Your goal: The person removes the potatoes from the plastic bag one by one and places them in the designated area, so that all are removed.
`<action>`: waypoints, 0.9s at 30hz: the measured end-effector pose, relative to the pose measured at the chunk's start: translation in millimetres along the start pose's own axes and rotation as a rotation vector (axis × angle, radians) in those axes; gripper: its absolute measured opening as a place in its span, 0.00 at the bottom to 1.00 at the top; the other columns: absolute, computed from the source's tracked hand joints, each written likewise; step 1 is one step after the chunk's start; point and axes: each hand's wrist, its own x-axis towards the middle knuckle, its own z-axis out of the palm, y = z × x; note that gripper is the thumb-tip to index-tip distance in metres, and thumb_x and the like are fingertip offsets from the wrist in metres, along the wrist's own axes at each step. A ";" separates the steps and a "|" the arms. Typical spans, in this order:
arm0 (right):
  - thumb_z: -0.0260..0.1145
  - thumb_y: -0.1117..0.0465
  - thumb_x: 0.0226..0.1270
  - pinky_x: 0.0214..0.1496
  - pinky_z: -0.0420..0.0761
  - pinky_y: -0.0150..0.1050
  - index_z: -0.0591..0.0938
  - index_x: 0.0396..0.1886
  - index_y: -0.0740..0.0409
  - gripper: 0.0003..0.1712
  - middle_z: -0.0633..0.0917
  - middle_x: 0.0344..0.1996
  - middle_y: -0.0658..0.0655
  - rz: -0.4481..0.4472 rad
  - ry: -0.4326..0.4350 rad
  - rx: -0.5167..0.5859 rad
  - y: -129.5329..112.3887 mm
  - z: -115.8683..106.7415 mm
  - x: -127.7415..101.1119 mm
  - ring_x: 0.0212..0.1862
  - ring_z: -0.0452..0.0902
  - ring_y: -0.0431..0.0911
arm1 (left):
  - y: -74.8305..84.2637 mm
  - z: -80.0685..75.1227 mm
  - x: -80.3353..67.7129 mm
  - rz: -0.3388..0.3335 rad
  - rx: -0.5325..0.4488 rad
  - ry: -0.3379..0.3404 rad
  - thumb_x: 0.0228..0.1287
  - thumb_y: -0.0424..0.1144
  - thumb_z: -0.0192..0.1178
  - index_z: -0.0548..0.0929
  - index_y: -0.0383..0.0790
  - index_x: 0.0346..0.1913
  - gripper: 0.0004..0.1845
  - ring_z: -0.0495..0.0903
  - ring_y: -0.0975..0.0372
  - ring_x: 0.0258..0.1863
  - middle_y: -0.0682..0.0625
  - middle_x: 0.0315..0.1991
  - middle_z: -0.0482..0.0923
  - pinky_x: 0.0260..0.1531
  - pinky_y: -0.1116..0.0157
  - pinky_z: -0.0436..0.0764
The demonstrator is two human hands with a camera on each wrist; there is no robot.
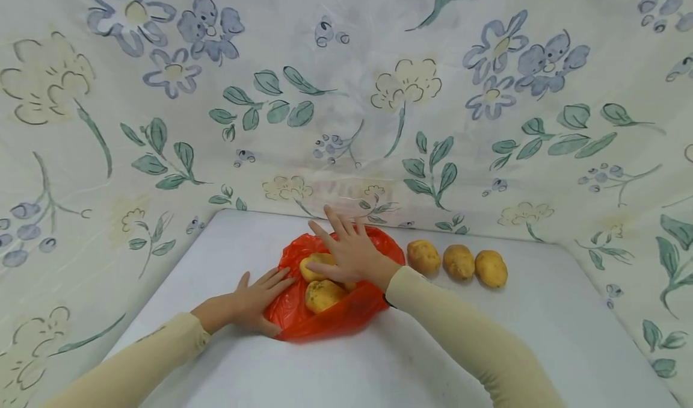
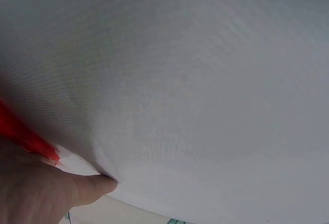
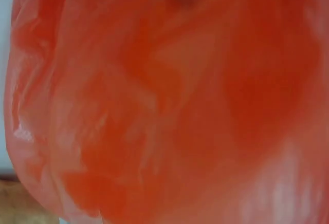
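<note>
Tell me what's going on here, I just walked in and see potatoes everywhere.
A person is working with potatoes and a red bag on a white table. The left hand lies flat on the bag's left edge. The right hand rests with spread fingers on a potato in the bag; a second potato lies just in front of it. Three more potatoes sit in a row on the table to the right of the bag.

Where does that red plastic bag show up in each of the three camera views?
Head: red bag at table centre, under both hands, potatoes inside.
Left wrist: only a red sliver at the left edge, beside the left hand.
Right wrist: bag fills nearly the whole picture, blurred.
Shared landmark: the white table.
</note>
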 end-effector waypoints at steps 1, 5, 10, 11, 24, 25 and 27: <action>0.38 0.22 0.66 0.77 0.39 0.66 0.38 0.80 0.34 0.49 0.27 0.79 0.53 -0.003 -0.006 0.003 -1.3 0.6 0.2 0.81 0.38 0.58 | 0.0 -0.1 -0.2 -0.001 0.000 0.000 0.43 0.66 0.72 0.56 0.45 0.77 0.61 0.42 0.42 0.78 0.43 0.80 0.46 0.64 0.24 0.39; 0.40 0.22 0.65 0.78 0.41 0.65 0.39 0.80 0.34 0.50 0.29 0.80 0.53 -0.004 -0.027 0.023 -5.4 4.2 -0.5 0.81 0.39 0.57 | -0.5 0.8 -0.3 -0.002 -0.003 -0.002 0.43 0.66 0.72 0.55 0.46 0.78 0.61 0.42 0.42 0.78 0.43 0.80 0.46 0.64 0.24 0.38; 0.41 0.22 0.65 0.78 0.42 0.63 0.41 0.80 0.34 0.50 0.31 0.80 0.54 -0.003 -0.046 0.033 -8.7 9.5 -0.4 0.80 0.40 0.57 | -1.4 1.4 0.2 -0.006 -0.002 -0.009 0.42 0.67 0.72 0.55 0.46 0.78 0.62 0.41 0.42 0.78 0.43 0.80 0.46 0.64 0.24 0.38; 0.41 0.22 0.65 0.78 0.42 0.63 0.42 0.80 0.34 0.50 0.31 0.80 0.55 -0.004 -0.045 0.032 -9.3 10.1 -0.4 0.80 0.41 0.56 | -1.6 1.1 0.2 -0.005 0.000 -0.008 0.42 0.67 0.72 0.55 0.46 0.78 0.62 0.41 0.42 0.78 0.43 0.80 0.46 0.64 0.24 0.38; 0.48 0.22 0.63 0.73 0.61 0.65 0.39 0.80 0.32 0.53 0.30 0.80 0.53 0.038 -0.101 0.162 -8.3 19.9 -10.8 0.79 0.46 0.59 | -2.2 1.3 0.3 0.013 -0.007 0.002 0.43 0.66 0.72 0.55 0.46 0.78 0.61 0.42 0.42 0.78 0.43 0.80 0.46 0.64 0.24 0.38; 0.48 0.21 0.62 0.72 0.62 0.65 0.39 0.80 0.32 0.54 0.30 0.80 0.54 0.045 -0.105 0.172 -7.2 20.4 -11.8 0.79 0.45 0.60 | -2.5 1.2 0.2 0.015 -0.006 0.003 0.43 0.66 0.72 0.55 0.46 0.78 0.61 0.42 0.42 0.78 0.43 0.80 0.46 0.64 0.24 0.38; 0.48 0.21 0.61 0.71 0.64 0.65 0.38 0.80 0.33 0.55 0.30 0.80 0.54 0.055 -0.115 0.175 -4.5 22.1 -13.8 0.79 0.45 0.59 | -3.4 1.2 0.3 0.019 -0.006 0.006 0.44 0.66 0.72 0.55 0.45 0.78 0.61 0.42 0.42 0.78 0.43 0.80 0.46 0.64 0.24 0.38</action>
